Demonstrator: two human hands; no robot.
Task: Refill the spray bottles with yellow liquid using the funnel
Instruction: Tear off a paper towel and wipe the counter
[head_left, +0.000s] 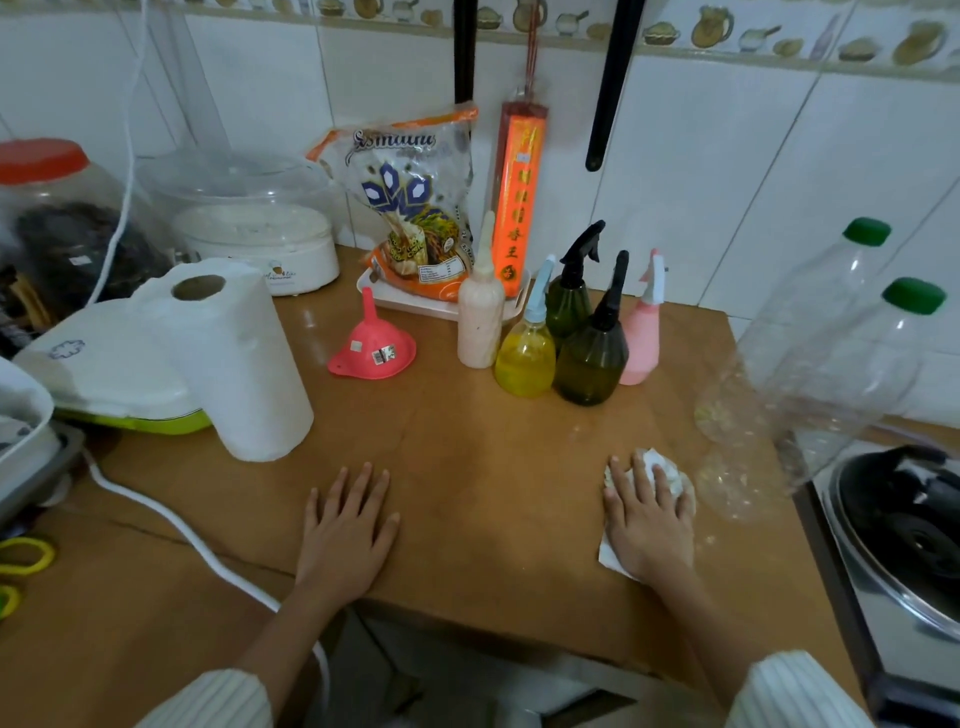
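The person's left hand (348, 525) lies flat on the wooden worktop (467, 441) with fingers straight and spread, holding nothing; it looks like a steadying rest rather than a working grip. The right hand (649, 514) presses down on a crumpled white paper towel (670, 473), fingers laid loosely over it, near the right side of the worktop. A faint wet sheen shows on the wood just beyond the towel, so the towel is probably there to mop up drips.

The task's things stand grouped toward the back. The pink funnel (371, 345) sits mouth-down with its spout pointing up, apart from every bottle, which suggests it is parked out of use. To its right stand four spray bottles close together: a clear one holding yellow liquid (524, 358) with a pale blue nozzle, two dark green ones (592, 358) (569, 301) with black nozzles, and a pink one (641, 343). All four have their spray heads on. How full the green and pink bottles are cannot be told through their tinted walls. A cream squeeze bottle (480, 317) stands just left of the yellow one.

At the right edge two large clear plastic bottles (810, 338) with green caps look nearly empty, likely the source of the liquid. A paper towel roll (244, 364) stands at the left within easy reach.

Judging by the capped bottles and the idle funnel, pouring seems finished and cleanup is in hand
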